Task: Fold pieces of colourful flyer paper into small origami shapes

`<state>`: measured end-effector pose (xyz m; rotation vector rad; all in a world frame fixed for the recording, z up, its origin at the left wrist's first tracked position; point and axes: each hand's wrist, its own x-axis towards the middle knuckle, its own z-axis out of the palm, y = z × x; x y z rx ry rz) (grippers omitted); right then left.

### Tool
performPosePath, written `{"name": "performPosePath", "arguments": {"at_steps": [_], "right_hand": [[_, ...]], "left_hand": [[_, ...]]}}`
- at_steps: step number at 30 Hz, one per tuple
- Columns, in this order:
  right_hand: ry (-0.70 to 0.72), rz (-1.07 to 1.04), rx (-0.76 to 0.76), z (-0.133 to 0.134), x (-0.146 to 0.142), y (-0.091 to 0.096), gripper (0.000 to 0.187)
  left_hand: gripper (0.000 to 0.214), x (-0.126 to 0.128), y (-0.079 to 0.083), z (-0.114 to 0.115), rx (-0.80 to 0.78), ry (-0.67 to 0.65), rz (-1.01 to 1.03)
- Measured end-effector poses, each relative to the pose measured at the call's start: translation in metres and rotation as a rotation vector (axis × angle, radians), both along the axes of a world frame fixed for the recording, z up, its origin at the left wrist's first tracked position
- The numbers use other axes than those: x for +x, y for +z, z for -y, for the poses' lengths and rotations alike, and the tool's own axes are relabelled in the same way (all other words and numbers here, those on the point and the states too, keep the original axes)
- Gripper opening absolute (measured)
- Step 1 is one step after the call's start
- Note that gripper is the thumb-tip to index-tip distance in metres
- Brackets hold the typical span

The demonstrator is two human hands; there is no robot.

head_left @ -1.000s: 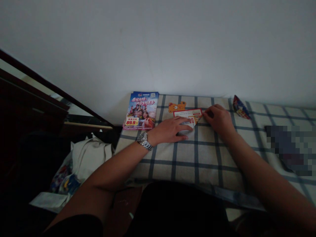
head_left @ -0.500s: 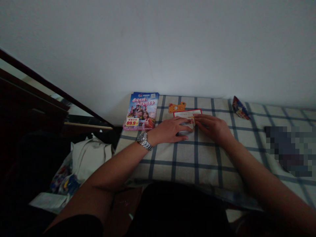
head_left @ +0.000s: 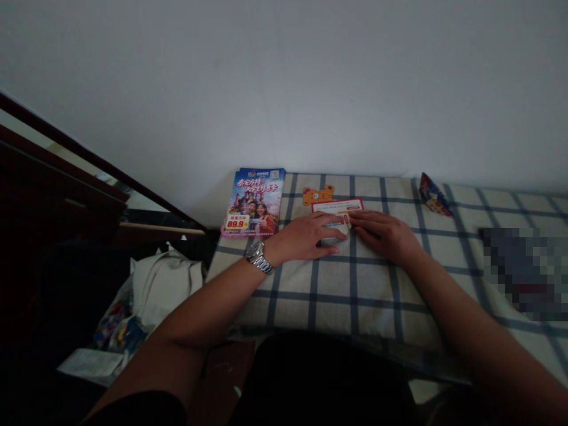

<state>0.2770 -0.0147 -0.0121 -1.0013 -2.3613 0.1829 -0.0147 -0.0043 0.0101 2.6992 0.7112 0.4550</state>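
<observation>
Pressing on the red-bordered paper [head_left: 327, 206] with the left hand [head_left: 306, 235], with fingers spread wide! Bearing on its right side with the right hand [head_left: 384, 232], with fingers bunched; can't tell from here whether pinching or merely pressing. All set on the checked cloth [head_left: 332, 290], just in front of the bear picture [head_left: 317, 194]. Hemmed in behind by the wall [head_left: 284, 89], and on the left by the stack of flyers [head_left: 252, 201], right by the cloth's left edge. Plenty of room toward the near edge, and rightward too, as far as the folded colourful piece [head_left: 433, 195] and, farther out, the pixelated dark object [head_left: 523, 269]. Down at lower left, on to the pale bag [head_left: 164, 287] and, beside it, colourful items [head_left: 133, 332] in clear plastic [head_left: 120, 300], too dim to make out.
</observation>
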Motion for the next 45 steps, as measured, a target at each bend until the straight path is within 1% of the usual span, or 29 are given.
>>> {"name": "performPosePath", "arguments": {"at_steps": [4, 8, 12, 24, 28, 33, 39, 42, 45], "right_hand": [[-0.023, 0.014, -0.003, 0.001, 0.002, 0.0, 0.036], [-0.074, 0.012, -0.027, 0.0, 0.001, 0.0, 0.03], [-0.099, 0.039, -0.009, -0.001, 0.0, 0.001, 0.027], [-0.156, -0.025, -0.066, -0.001, -0.002, 0.001, 0.023], [-0.142, -0.044, -0.078, -0.002, -0.002, -0.002, 0.022], [-0.143, 0.004, -0.057, -0.001, -0.003, -0.005, 0.022], [-0.159, 0.068, 0.025, 0.002, -0.005, -0.004, 0.021], [-0.115, 0.039, 0.047, 0.002, -0.006, -0.003, 0.02], [-0.037, -0.032, 0.001, 0.002, -0.009, -0.003, 0.02]], "left_hand": [[0.033, 0.0, -0.001, 0.0, 0.009, -0.009, 0.01], [0.033, -0.001, 0.0, 0.0, 0.008, -0.01, 0.009], [0.032, -0.001, 0.001, 0.001, -0.002, -0.008, 0.005], [0.032, -0.003, 0.001, 0.001, -0.003, -0.011, 0.003], [0.033, -0.003, 0.002, 0.0, 0.01, -0.026, 0.002], [0.032, -0.002, -0.001, -0.001, 0.027, -0.043, 0.021], [0.031, 0.001, -0.009, -0.002, 0.07, -0.059, 0.051], [0.03, 0.003, -0.013, -0.004, 0.073, -0.069, 0.067], [0.029, 0.003, -0.015, -0.007, 0.054, -0.071, 0.081]]}}
